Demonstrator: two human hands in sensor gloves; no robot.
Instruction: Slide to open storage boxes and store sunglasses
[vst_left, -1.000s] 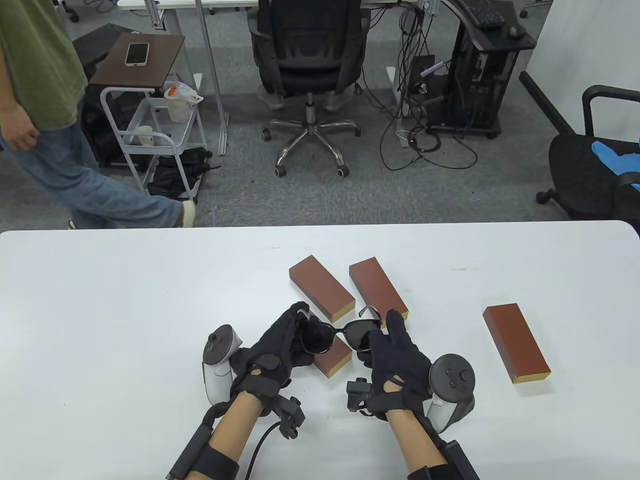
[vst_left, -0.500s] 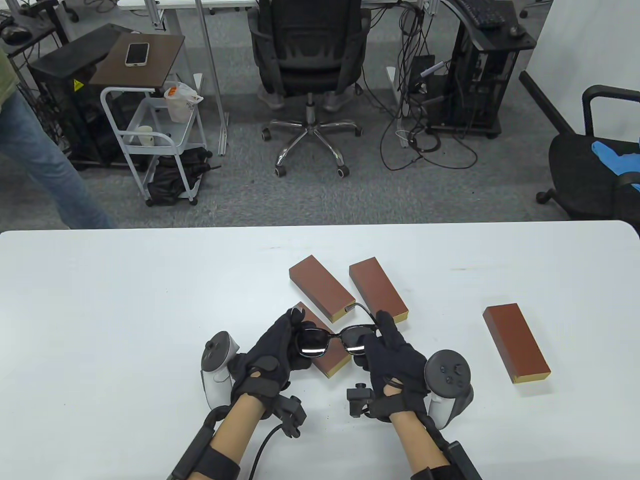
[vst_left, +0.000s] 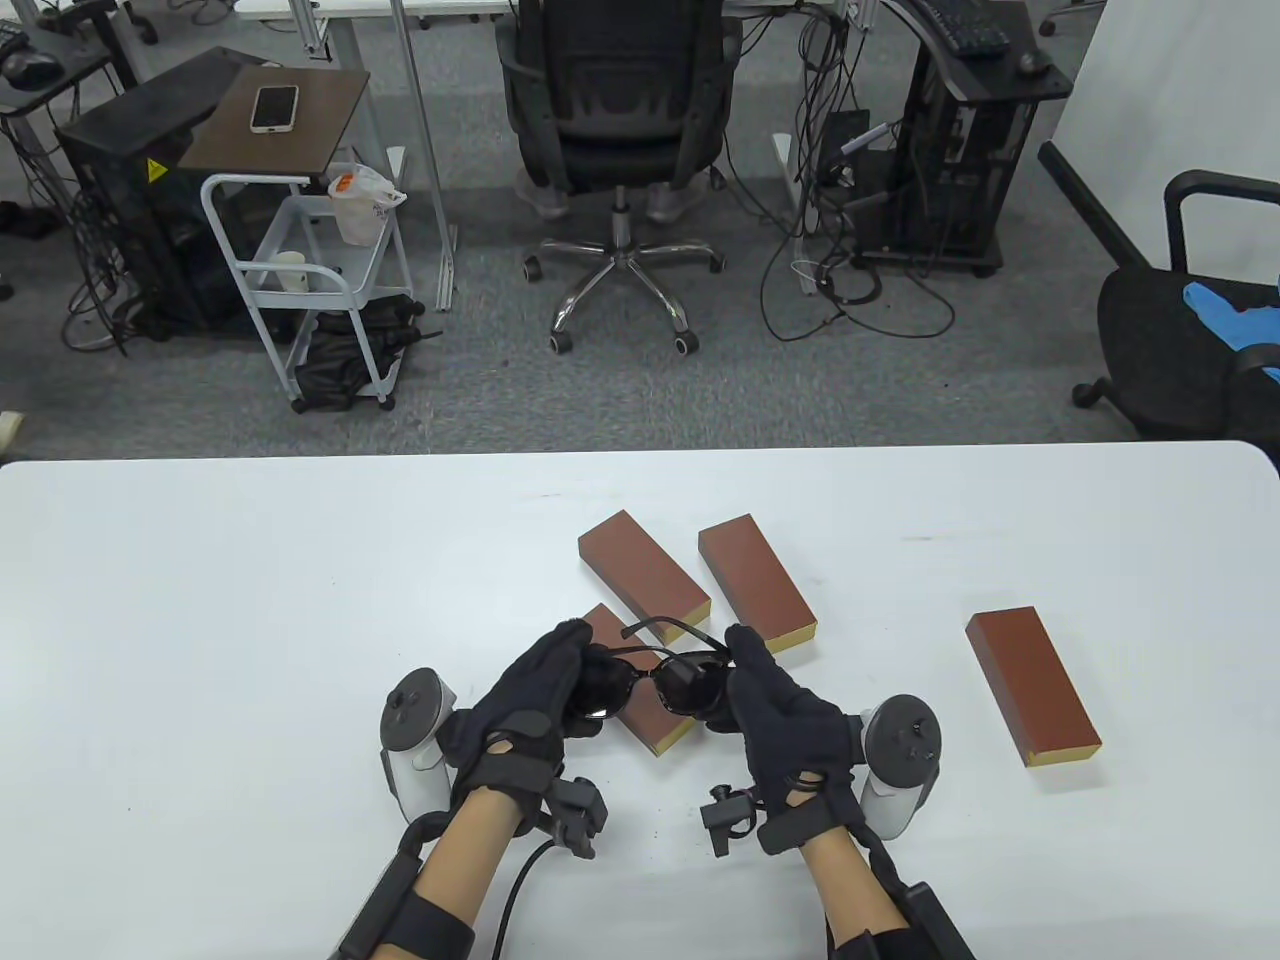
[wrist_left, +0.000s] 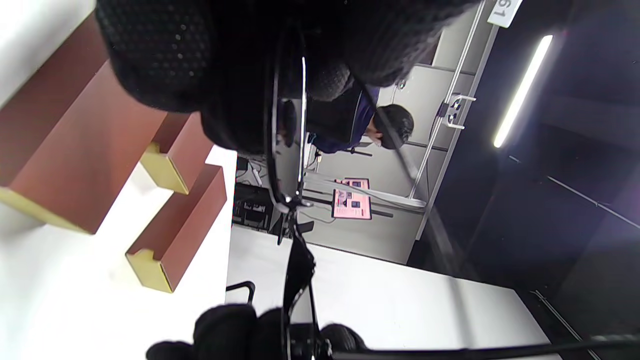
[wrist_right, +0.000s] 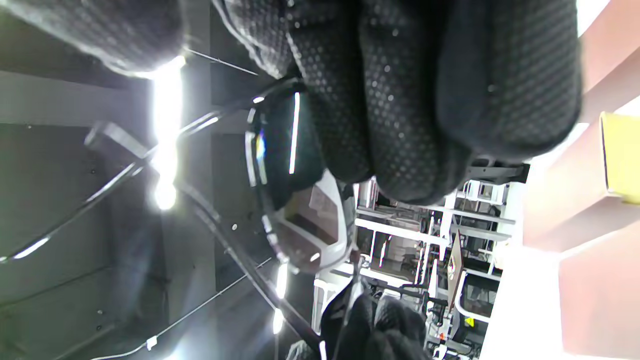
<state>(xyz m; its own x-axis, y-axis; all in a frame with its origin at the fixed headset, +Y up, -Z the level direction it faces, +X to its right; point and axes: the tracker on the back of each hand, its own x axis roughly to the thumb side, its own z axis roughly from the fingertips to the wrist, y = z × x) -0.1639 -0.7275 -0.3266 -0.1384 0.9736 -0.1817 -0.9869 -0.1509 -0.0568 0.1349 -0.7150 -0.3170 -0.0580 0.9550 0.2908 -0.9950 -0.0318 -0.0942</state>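
While both hands hold a pair of dark sunglasses (vst_left: 655, 680) just above the white surface (vst_left: 200, 620), the frame has turned compared with a moment ago: half a second back the lenses faced up and caught the light, and now they tilt away, with one temple arm swung across the top of the frame. The left hand (vst_left: 535, 700) has its fingers curled round the left lens end; the right hand (vst_left: 785, 715) pinches the right lens end, its fingers (wrist_right: 400, 100) wrapped over the rim in the right wrist view. The hands have also drawn closer together.

Directly beneath the sunglasses lies one reddish-brown storage box (vst_left: 650, 715) with a yellow end, partly hidden by the hands. Two more boxes (vst_left: 640, 575) (vst_left: 755, 580) lie just beyond it, side by side, and a fourth box (vst_left: 1030, 685) lies well apart to the right. All four look closed.

Judging by this, the temples are being folded so the sunglasses will fit a box; no box has yet been slid open, so storing remains ahead.
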